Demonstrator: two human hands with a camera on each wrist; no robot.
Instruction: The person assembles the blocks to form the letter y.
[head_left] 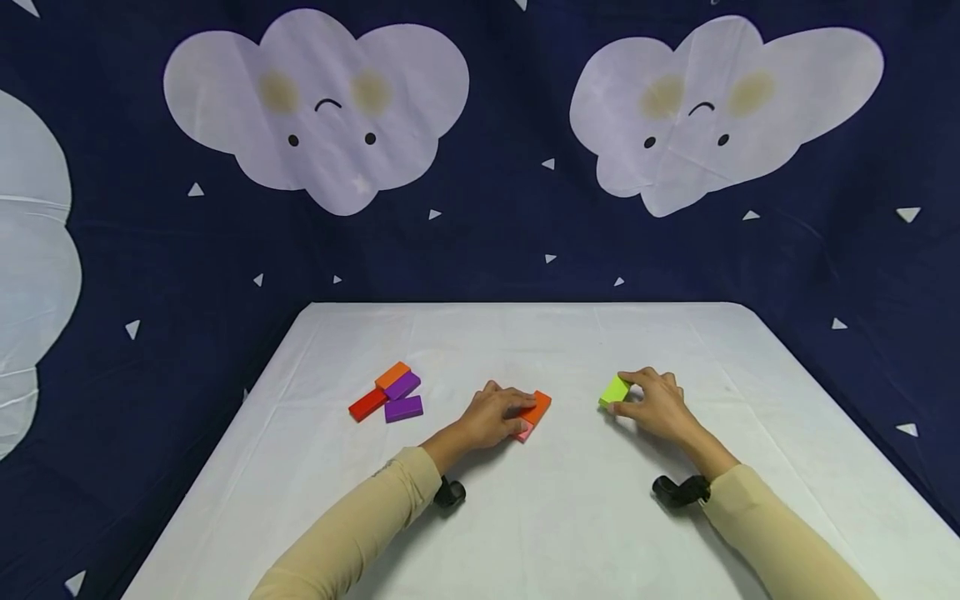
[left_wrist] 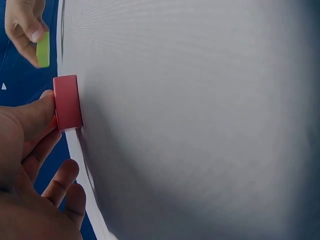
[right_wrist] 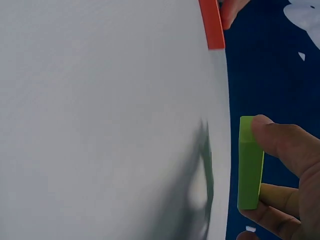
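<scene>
My left hand [head_left: 491, 415] has its fingers on an orange block [head_left: 537, 405] and its thumb at a pink block [head_left: 522, 435], which lie against each other on the white table. In the left wrist view the pink block [left_wrist: 67, 102] faces the camera, with the thumb along its side. My right hand [head_left: 658, 406] pinches a lime green block [head_left: 615, 391] between thumb and fingers. The right wrist view shows this green block [right_wrist: 250, 165] held by its two ends, its shadow apart from it on the table.
Left on the white table [head_left: 585, 517] lies a loose group: a red block [head_left: 368, 405], an orange block [head_left: 392, 375] and two purple blocks [head_left: 403, 409]. Behind the table hangs a dark blue cloth [head_left: 517, 225] with cloud prints. A black wrist camera [head_left: 678, 491] sits beneath the right wrist.
</scene>
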